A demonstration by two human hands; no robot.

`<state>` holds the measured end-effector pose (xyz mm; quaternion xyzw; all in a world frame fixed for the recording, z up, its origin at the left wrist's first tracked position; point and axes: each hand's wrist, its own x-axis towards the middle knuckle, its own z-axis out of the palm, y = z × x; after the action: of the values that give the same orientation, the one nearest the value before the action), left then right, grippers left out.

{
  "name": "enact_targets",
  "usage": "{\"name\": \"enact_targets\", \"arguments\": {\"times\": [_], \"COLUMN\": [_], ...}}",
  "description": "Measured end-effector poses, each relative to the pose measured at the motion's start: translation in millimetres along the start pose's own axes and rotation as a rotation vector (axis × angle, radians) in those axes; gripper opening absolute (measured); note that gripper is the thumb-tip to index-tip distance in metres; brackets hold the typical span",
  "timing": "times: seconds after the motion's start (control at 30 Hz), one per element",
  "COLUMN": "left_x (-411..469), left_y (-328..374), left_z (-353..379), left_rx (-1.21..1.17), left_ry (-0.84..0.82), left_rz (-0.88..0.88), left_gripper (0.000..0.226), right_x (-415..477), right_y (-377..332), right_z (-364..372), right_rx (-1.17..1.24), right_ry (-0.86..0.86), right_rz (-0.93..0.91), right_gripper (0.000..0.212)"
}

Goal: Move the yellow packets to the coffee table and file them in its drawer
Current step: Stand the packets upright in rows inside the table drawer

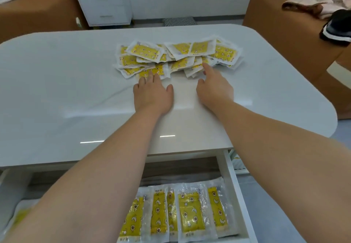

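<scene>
The open drawer holds 5 yellow packets side by side, with 1 more left of the arm. A pile of packets, too overlapped to count, lies on the white tabletop. The left hand rests flat, fingers on the pile edge. The right hand touches the pile with an extended index finger. A 2-drawer cabinet stands behind.
</scene>
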<state>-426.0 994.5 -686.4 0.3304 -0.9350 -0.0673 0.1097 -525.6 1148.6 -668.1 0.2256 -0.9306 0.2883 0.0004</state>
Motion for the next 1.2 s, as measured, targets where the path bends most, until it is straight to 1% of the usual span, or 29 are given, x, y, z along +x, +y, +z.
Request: {"name": "enact_targets", "arguments": {"times": [0.17, 0.33, 0.47, 0.53, 0.7, 0.77, 0.83, 0.9, 0.97, 1.03, 1.13, 1.2], "left_x": [-2, -9, -19, -30, -67, -80, -89, -90, -88, -85, -83, -84], "left_y": [0, 2, 3, 4, 5, 2, -3, -7, -8, -8, -7, -7], "left_z": [-1, -6, -12, -14, -23, -26, -28, -28, -28, -24, -20, -22], "left_rx": [0.06, 0.11, 0.09, 0.08, 0.038, 0.013, -0.028, -0.087, -0.122, -0.129, -0.126, -0.147], "left_ry": [0.05, 0.112, 0.124, 0.12, 0.171, 0.205, 0.23, 0.233, 0.222, 0.201, 0.168, 0.141], "left_rz": [0.024, 0.016, 0.032, 0.038, 0.052, 0.083, 0.114, 0.086, 0.01, -0.03, 0.012, -0.003], "left_gripper": [0.059, 0.053, 0.043, 0.04, 0.036, 0.031, 0.023, 0.018, 0.024, 0.033, 0.036, 0.038], "right_x": [3, 2, 3, 3, -10, -12, -9, -7, -7, -5, -6, -8], "right_y": [0, 4, 6, 7, 5, 0, -11, -23, -27, -27, -28, -31], "right_z": [2, 3, 1, 0, -10, -16, -21, -23, -18, -10, -6, -10], "right_rx": [-0.097, -0.05, -0.003, 0.054, 0.254, 0.297, 0.393, 0.527, 0.622, 0.629, 0.626, 0.675], "right_ry": [-0.016, -0.011, -0.037, -0.051, -0.096, -0.146, -0.178, -0.182, -0.152, -0.132, -0.102, -0.102], "right_rz": [-0.017, -0.075, -0.084, -0.078, -0.023, 0.012, 0.049, 0.119, 0.164, 0.155, 0.187, 0.248], "right_gripper": [0.058, 0.055, 0.053, 0.052, 0.05, 0.051, 0.05, 0.049, 0.049, 0.048, 0.045, 0.044]}}
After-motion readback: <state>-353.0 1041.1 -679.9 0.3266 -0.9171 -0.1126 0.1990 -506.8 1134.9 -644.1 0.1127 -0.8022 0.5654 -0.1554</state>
